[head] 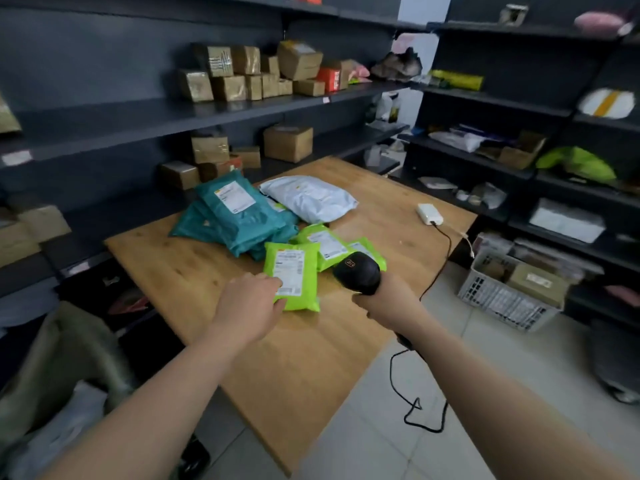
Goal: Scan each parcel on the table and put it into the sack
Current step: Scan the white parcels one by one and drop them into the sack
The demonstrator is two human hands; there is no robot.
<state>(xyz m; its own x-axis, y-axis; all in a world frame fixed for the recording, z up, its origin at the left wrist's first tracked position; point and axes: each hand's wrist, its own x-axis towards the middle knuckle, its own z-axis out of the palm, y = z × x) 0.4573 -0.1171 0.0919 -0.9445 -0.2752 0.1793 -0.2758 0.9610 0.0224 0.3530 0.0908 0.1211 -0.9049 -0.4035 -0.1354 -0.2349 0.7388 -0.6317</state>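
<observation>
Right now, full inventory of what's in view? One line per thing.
green parcels: three showing, lime, near table edge, overlapping
teal parcels: stack, count unclear, teal, mid-table left
white parcel: one, white-grey, far side of table
table: one, wood
white box: one, white, right table edge, cabled
basket: one, white, floor right
cardboard boxes: many, brown, dark shelves behind
sack: one, olive, lower left
scanner: one, black, in right grip
left hand: on nearest green parcel
right hand: holding scanner
</observation>
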